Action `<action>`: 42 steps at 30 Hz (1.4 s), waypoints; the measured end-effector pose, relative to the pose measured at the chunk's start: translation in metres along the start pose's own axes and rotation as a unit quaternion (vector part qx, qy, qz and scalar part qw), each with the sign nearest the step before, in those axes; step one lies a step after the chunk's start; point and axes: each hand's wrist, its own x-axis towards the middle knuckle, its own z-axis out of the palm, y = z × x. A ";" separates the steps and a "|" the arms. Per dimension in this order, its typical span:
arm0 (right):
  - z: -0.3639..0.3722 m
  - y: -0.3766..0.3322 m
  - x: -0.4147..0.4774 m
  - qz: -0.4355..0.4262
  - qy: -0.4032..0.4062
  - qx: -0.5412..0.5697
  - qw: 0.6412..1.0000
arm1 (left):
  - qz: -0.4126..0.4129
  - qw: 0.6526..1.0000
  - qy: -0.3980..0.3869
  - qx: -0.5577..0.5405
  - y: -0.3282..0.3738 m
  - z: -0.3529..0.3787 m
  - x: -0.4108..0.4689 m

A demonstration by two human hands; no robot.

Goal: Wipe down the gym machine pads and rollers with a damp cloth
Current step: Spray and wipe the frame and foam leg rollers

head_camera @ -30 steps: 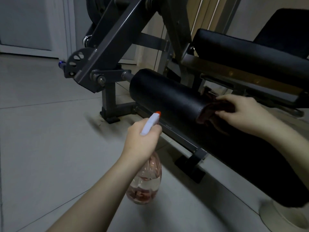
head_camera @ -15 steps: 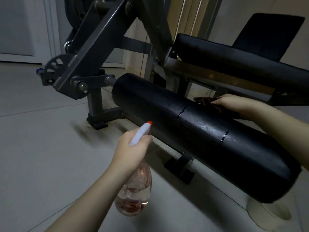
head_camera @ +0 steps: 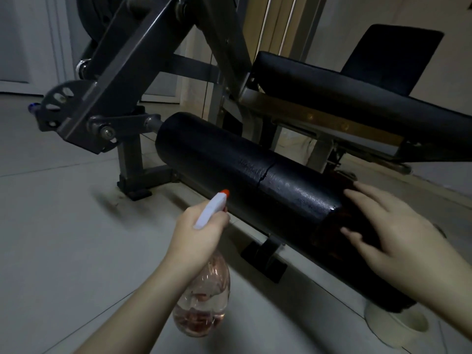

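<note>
A long black foam roller (head_camera: 229,169) of the gym machine runs from centre to lower right, cracked near its middle and shiny wet there. My right hand (head_camera: 398,233) presses a dark reddish cloth (head_camera: 334,226) flat against the roller's near side, fingers spread over it. My left hand (head_camera: 196,231) grips a clear spray bottle (head_camera: 204,300) with a white trigger head and orange nozzle, held in front of the roller. A black seat pad (head_camera: 344,95) lies above and behind the roller, and a black back pad (head_camera: 393,54) stands further back.
The grey steel frame (head_camera: 122,70) rises at upper left, with a foot (head_camera: 138,180) on the tiled floor. A black bracket (head_camera: 265,259) sits under the roller. A white round tub (head_camera: 398,325) stands on the floor at lower right.
My right hand has slid the cloth from the roller's far top side around to its near side, further toward the right end. The view has moved closer; the left hand keeps holding the bottle.
</note>
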 end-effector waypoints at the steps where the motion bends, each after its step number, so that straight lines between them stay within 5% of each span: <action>1: 0.005 -0.006 0.003 -0.015 0.017 -0.016 1.000 | -0.002 1.000 0.003 0.002 0.000 0.000 0.000; 9: 0.039 -0.051 0.057 -0.049 0.110 -0.023 0.992 | 0.001 1.000 0.009 0.019 -0.004 -0.004 0.003; 18: 0.049 -0.077 0.073 -0.033 0.032 -0.065 0.997 | 0.023 0.999 0.024 0.012 0.002 -0.006 0.004; 29: 0.070 -0.099 0.104 -0.030 0.089 -0.059 0.994 | 0.015 0.999 0.033 0.024 -0.004 -0.015 0.003; 42: 0.074 -0.136 0.179 -0.077 0.066 -0.024 0.995 | -0.004 0.999 0.047 -0.006 -0.012 -0.020 0.006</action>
